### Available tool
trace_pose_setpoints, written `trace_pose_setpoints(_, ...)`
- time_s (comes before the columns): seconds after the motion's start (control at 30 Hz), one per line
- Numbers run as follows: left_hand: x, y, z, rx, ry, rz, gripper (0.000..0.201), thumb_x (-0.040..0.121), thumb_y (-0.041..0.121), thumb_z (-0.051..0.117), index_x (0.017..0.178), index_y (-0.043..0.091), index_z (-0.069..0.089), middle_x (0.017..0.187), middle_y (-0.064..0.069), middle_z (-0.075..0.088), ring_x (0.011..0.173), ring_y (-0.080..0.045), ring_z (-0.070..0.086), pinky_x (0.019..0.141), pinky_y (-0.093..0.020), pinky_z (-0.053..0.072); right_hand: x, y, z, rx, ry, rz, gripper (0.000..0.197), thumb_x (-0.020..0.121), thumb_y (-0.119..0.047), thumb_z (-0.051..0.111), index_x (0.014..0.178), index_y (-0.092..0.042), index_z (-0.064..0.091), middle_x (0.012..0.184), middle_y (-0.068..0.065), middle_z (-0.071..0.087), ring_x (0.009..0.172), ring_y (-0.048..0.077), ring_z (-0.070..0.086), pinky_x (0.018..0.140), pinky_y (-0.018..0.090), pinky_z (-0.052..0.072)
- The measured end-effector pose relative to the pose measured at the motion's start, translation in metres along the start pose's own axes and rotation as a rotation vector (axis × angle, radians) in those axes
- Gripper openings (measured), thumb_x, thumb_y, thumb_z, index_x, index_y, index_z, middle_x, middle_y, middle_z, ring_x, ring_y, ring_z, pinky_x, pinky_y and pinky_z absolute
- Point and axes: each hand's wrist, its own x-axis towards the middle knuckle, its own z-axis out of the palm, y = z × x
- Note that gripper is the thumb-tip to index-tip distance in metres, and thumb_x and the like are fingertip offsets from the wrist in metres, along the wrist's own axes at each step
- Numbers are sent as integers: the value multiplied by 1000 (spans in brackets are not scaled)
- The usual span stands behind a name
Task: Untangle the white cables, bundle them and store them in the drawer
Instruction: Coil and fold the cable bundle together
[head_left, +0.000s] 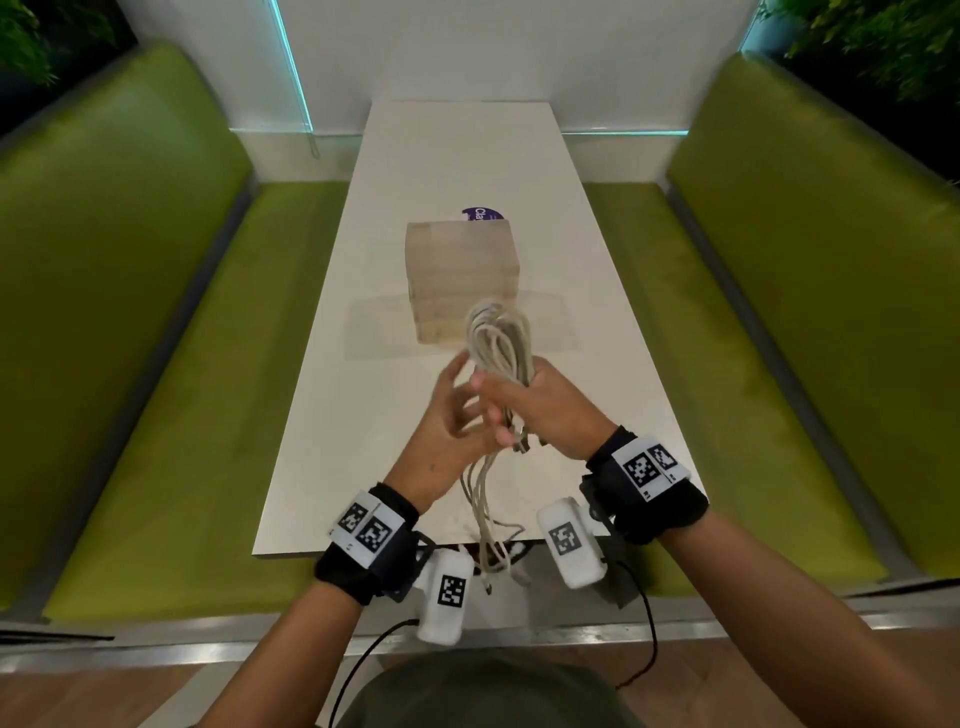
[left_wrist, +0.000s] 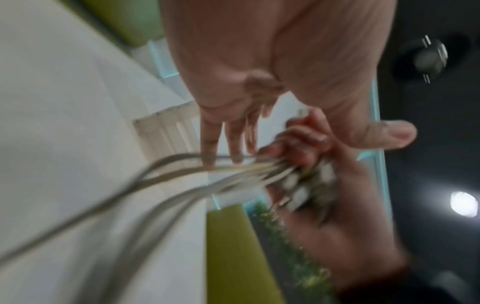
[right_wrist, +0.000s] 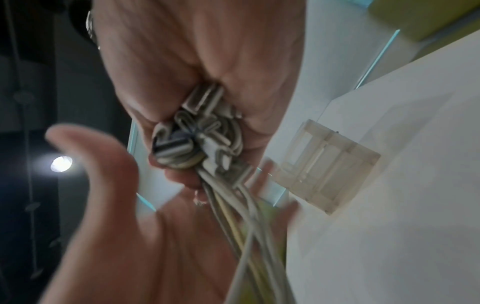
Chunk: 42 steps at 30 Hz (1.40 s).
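Above the white table (head_left: 343, 441), my right hand (head_left: 519, 410) grips a looped bundle of white cables (head_left: 498, 338). The loop stands above the fist and the loose tails (head_left: 485, 509) hang past the table's near edge. In the right wrist view the cable plugs (right_wrist: 197, 133) are packed inside that fist. My left hand (head_left: 460, 400) is next to the bundle with its fingers spread, holding nothing; its fingers (left_wrist: 207, 144) reach the cable strands (left_wrist: 168, 172). The translucent drawer unit (head_left: 462, 275) stands just beyond the hands; whether a drawer is open cannot be told.
Green padded benches (head_left: 156, 312) (head_left: 805, 312) flank the narrow table on both sides. A purple sticker (head_left: 480, 214) lies behind the drawer unit. A white wall closes the table's far end. Wrist camera leads hang below the near edge.
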Motion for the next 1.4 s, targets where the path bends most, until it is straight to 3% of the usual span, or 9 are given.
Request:
trace_pose_setpoints(0.13,-3,-13,6,252,-110,-39,15,92,15,58,106,7,59,81,3,69,89,-18,69,84,-24,48,7,-9,-11,85,128,-39,42,92,-31,60,64,0,54,50,5,52,53,21,54,65,40,48)
trace_pose_setpoints(0.27,-3,-1,-1,296,-98,-119,25,98,22,48,80,9,59,46,4,41,45,-18,56,57,-25,49,7,-14,-24,31,171,-45,37,89,-32,63,66,-4,57,48,1,53,55,26,56,61,52,46)
trace_pose_setpoints(0.37,-2,10,-11,353,-163,-156,27,98,23,47,77,9,56,47,3,40,44,-16,55,55,-23,48,5,-24,-42,20,195,-38,35,89,-26,64,58,-14,55,46,0,53,52,25,55,66,58,49)
trace_pose_setpoints(0.7,2,25,-10,189,-249,-115,32,94,33,46,77,9,57,53,11,32,47,-5,26,47,-16,25,0,-46,-60,-563,-271,146,25,83,-31,71,74,-8,65,51,0,55,43,14,48,41,20,41)
trace_pose_setpoints(0.8,1,23,-8,117,-283,-117,34,95,31,39,82,11,63,55,8,37,48,-5,26,48,-15,26,-1,-46,-59,-611,-419,193,16,80,-31,73,69,-25,66,53,0,56,45,13,48,46,24,44)
trace_pose_setpoints(1.03,0,22,-11,-117,-380,-246,42,68,19,42,96,-1,67,79,-21,66,56,-20,40,56,-30,29,-2,-27,-63,-885,-378,210,26,78,-36,74,79,-18,56,69,-3,59,52,20,53,53,35,48)
trace_pose_setpoints(1.13,3,23,-11,-138,-362,-370,73,91,57,25,107,-3,63,90,-29,67,57,-25,46,56,-28,39,-7,-22,-63,-952,-374,108,39,79,-36,73,106,-14,54,97,-9,54,80,18,60,68,25,49)
trace_pose_setpoints(1.23,6,24,-4,-97,-298,-433,92,77,77,10,110,3,53,93,-34,66,59,-31,59,50,-29,44,-10,-24,-55,-1120,-510,-27,27,88,-37,61,105,-15,61,103,-3,62,83,16,58,69,26,44)
trace_pose_setpoints(1.4,3,21,4,120,-417,-345,71,80,66,53,115,4,52,103,-15,71,87,-31,70,65,-37,54,-6,-27,-41,-1344,-592,-30,20,92,-34,52,103,-19,61,90,-1,68,68,17,52,66,28,40)
